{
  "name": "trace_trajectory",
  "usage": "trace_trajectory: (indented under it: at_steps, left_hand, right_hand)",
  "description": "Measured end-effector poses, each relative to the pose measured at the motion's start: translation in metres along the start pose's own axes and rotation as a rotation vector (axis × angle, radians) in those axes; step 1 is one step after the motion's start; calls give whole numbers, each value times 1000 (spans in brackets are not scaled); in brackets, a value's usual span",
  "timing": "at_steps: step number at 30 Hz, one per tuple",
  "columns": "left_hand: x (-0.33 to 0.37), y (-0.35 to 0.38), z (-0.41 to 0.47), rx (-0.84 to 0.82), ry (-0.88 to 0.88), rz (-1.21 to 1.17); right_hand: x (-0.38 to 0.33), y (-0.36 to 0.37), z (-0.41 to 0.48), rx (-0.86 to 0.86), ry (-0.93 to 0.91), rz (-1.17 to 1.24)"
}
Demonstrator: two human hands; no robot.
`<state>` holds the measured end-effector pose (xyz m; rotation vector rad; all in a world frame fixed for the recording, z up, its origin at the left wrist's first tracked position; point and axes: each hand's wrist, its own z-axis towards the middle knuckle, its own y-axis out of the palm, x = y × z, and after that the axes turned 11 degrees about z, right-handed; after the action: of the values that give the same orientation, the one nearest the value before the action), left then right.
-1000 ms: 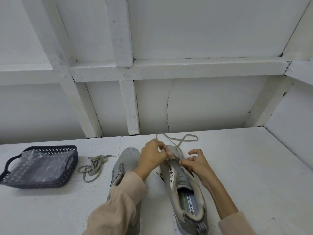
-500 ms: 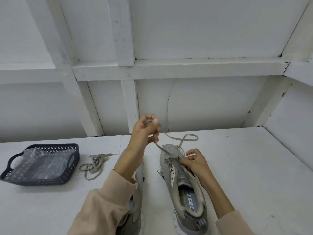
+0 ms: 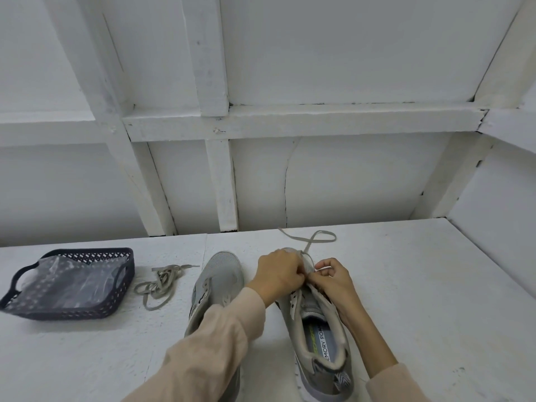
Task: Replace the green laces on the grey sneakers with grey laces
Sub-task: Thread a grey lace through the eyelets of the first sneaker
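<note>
Two grey mesh sneakers stand side by side on the white painted desk [image 3: 420, 285], toes pointing to the far side. The left grey sneaker [image 3: 220, 274] has bare eyelets, and its near half is covered by the person's beige left sleeve [image 3: 208, 349]. The right grey sneaker [image 3: 324, 346] lies just to its right, its printed insole showing, and both hands meet over its front eyelets. The right hand [image 3: 333, 278] has thumb and forefinger pinched together on the flat grey lace [image 3: 309, 243], right at the eyelet row. The left hand [image 3: 278, 274] touches it from the left with its fingers curled tight; the knuckles face the camera, so I cannot tell what those fingers grip. From between the hands the grey lace runs out past the toe and lies in a crossed loop on the desk at the far side. A loose tangle of dull grey-green shoelace [image 3: 159, 281] rests on the desk left of the left sneaker. Further left stands a dark blue perforated plastic basket [image 3: 87, 251] with a crumpled clear plastic bag [image 3: 66, 282] inside.
</note>
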<state>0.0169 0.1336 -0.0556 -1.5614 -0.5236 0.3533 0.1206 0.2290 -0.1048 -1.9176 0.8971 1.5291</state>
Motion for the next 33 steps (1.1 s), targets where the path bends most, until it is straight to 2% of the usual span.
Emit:
trace_trajectory:
  at_steps: [3, 6, 8, 11, 14, 16, 18, 22, 24, 25, 27, 29, 31, 33]
  left_hand:
    - [-2, 9, 0, 18, -4, -75]
    - [-7, 8, 2, 86, 7, -267]
    - [-10, -1, 5, 157, 22, -450]
    - [-10, -25, 10, 291, 28, -828]
    - [-7, -50, 13, 304, 46, -1243]
    - [-3, -63, 16, 286, 94, -1401]
    - [1, -72, 20, 304, 126, -1464]
    - [6, -80, 33, 381, 137, -1420]
    - [8, -76, 41, 368, 135, -1384]
    - [9, -71, 45, 350, 119, -1350]
    - [5, -53, 53, 326, 36, -1161]
    - [-4, -27, 61, 257, -55, -784]
    - [-13, -2, 60, 110, -121, -446]
    - [-17, 15, 56, 6, -152, -305]
  right_hand:
    - [1, -1, 1, -14, -4, 34]
    - [0, -7, 3, -71, 12, 54]
    - [-5, -10, 6, -115, 11, 84]
    - [-16, -13, 16, -57, -52, 74]
    - [-28, -11, 29, -1, -142, -2]
    - [-38, -9, 36, -24, -179, -33]
    - [-53, -7, 37, -118, -162, 28]
    - [-77, -6, 29, -566, -59, 397]
    - [-81, -8, 26, -642, -36, 501]
    - [-81, -9, 27, -603, -40, 511]
    - [-79, -17, 34, -417, -75, 503]
    - [-75, -31, 44, -189, -110, 488]
    - [-70, -44, 52, -10, -140, 376]
    - [-60, -49, 55, 78, -139, 196]
